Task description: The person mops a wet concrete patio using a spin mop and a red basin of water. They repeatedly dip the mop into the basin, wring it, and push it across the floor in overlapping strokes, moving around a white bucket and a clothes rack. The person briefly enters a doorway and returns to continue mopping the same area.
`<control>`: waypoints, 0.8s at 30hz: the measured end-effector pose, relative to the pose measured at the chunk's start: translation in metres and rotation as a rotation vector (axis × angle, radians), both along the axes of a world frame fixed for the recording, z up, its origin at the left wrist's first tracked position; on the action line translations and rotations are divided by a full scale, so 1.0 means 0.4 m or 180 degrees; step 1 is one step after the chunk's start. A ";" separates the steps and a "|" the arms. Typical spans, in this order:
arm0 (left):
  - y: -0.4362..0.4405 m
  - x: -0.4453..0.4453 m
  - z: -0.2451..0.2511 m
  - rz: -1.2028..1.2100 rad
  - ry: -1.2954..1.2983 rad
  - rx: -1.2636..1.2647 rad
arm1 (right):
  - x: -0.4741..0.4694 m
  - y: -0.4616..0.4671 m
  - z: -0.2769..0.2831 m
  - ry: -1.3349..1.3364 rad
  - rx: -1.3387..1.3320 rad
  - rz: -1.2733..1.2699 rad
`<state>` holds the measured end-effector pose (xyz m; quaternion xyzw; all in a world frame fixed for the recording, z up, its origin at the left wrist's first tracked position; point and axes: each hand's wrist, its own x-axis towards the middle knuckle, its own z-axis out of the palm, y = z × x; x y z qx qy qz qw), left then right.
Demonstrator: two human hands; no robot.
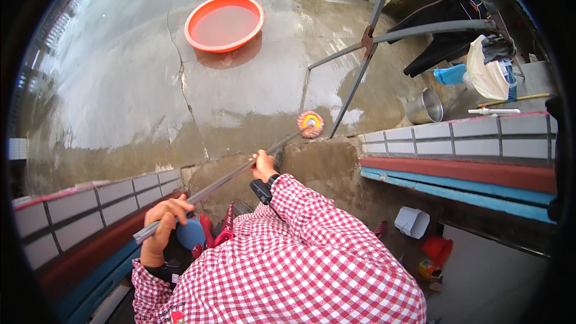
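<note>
A mop with a long grey handle (225,178) slants from lower left to upper right before me. My left hand (163,222) is wrapped around the handle near its lower-left end. Farther up, my right hand (263,165) grips the same handle near its middle. The round mop head (310,124), with an orange centre and a reddish-white fringe, is over the wet concrete floor (252,94) just beyond the doorway; whether it touches the floor I cannot tell. An orange basin (192,41) holding cloudy water stands farther out on the wet floor.
A grey metal frame (355,85) stands right of the mop head. Tiled low walls (454,137) flank the doorway. At the right are a metal bucket (424,107) and hanging clothes (443,31). Inside lie a white container (412,222), a red container (437,250) and a blue round object (190,235).
</note>
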<state>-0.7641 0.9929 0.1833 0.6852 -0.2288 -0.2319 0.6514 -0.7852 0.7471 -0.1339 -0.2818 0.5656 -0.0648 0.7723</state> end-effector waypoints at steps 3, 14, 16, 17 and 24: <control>-0.137 0.086 -0.034 -0.0523 0.0235 0.0139 | 0.040 -0.181 -0.031 -0.0108 0.0197 -0.0361; -0.698 0.349 -0.221 -0.1496 0.0013 0.0163 | 0.250 -0.718 -0.011 -0.0177 0.0162 -0.0777; -0.739 0.389 -0.219 -0.1475 0.0141 0.0127 | 0.293 -0.749 -0.007 -0.0279 0.0174 -0.0620; -0.747 0.406 -0.213 -0.1350 0.0117 0.0114 | 0.308 -0.759 -0.005 -0.0222 0.0155 -0.0546; -0.630 0.521 -0.159 -0.0958 0.0072 0.0134 | 0.466 -0.626 -0.002 -0.0132 0.0052 -0.0032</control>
